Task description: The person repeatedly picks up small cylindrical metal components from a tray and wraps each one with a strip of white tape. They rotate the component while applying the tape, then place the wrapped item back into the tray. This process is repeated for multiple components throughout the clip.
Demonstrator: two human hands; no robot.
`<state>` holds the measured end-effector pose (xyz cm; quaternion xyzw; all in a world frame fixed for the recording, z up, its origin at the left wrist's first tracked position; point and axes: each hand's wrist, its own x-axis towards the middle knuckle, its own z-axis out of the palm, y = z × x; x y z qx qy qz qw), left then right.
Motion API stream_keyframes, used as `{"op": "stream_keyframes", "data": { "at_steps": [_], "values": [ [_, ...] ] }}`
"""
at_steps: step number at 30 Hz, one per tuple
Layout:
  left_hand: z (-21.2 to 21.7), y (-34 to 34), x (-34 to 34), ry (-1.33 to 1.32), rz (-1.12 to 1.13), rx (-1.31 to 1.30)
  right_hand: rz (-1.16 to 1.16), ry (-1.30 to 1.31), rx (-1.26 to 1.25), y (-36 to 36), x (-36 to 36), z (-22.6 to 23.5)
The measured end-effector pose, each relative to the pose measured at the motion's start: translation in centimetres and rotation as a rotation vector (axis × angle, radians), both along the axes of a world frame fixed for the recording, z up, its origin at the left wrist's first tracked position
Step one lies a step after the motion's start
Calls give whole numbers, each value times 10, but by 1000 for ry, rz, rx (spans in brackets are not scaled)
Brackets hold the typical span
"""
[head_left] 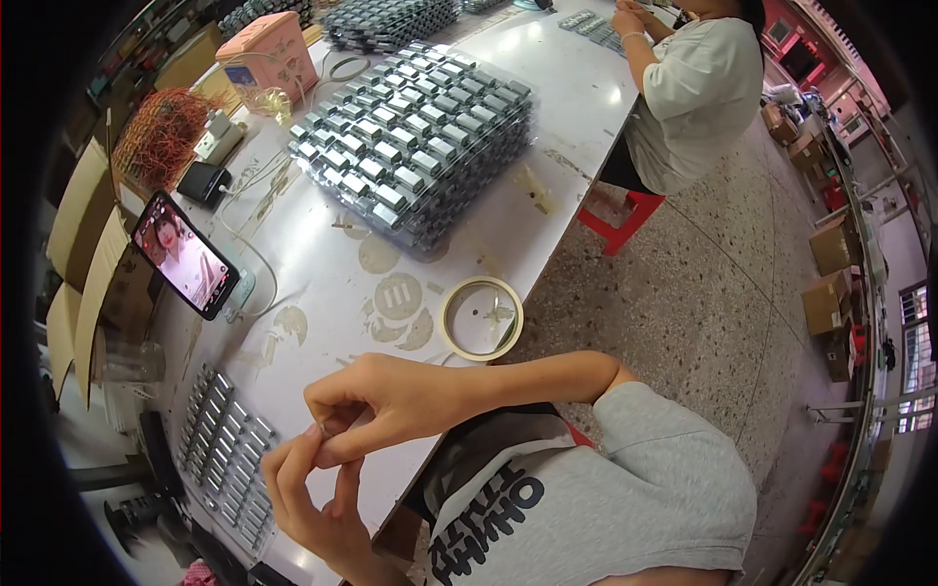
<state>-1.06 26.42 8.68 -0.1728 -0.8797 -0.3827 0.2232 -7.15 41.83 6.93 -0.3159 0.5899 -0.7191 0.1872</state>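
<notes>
Right hand and left hand met above the bench edge, fingers of both pinched together on a small metal part, tray of metal clips just left, tape roll beyond, propped phone farther left.

Both hands, left hand and right hand, pinch a small metal piece above the bench, near a tape roll.
</notes>
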Motion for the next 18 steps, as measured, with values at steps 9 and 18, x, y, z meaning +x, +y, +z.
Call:
{"op": "stream_keyframes", "data": {
  "at_steps": [9, 18],
  "values": [
    [-3, -9, 3, -49, -76, 177, 135, 3, 59, 19, -2, 16],
    [-3, 7, 2, 59, -142, 490, 188, -131, -64, 2, -7, 3]
  ]
}}
